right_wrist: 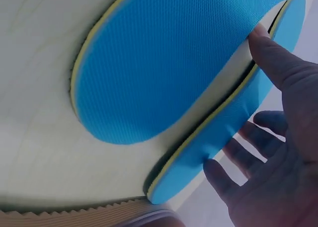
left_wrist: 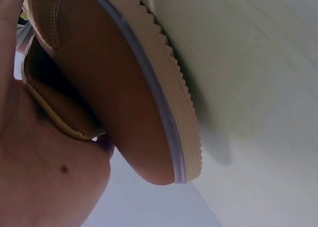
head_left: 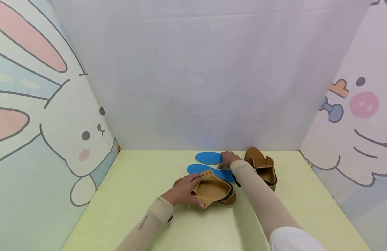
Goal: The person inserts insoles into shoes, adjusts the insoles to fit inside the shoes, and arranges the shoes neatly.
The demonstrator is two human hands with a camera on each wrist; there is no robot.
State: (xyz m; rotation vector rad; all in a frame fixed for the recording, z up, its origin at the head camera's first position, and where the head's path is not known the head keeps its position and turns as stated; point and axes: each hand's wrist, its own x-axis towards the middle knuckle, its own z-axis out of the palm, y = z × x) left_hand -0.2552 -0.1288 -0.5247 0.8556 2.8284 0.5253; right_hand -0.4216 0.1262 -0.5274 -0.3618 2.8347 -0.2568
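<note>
My left hand (head_left: 184, 191) grips a brown lace-up shoe (head_left: 213, 191) across its opening, fingers on the far eyelet side and thumb on the near flap. The shoe's toe and pale ridged sole (left_wrist: 174, 88) show up close in the left wrist view. Behind the shoe lies a blue insole (head_left: 198, 169), partly covered by it. Farther back my right hand (head_left: 230, 159) reaches over a second blue insole (head_left: 208, 158). In the right wrist view its thumb is by the gap between the insoles, with the other fingers spread along the yellow-edged far insole (right_wrist: 213, 137).
A second brown shoe (head_left: 256, 158) stands to the right of the right hand, toe toward the back wall (head_left: 193, 87). Everything rests on a pale yellow table (head_left: 143, 174). Side walls carry a cartoon rabbit (head_left: 71, 139) and another white cartoon figure (head_left: 353, 139).
</note>
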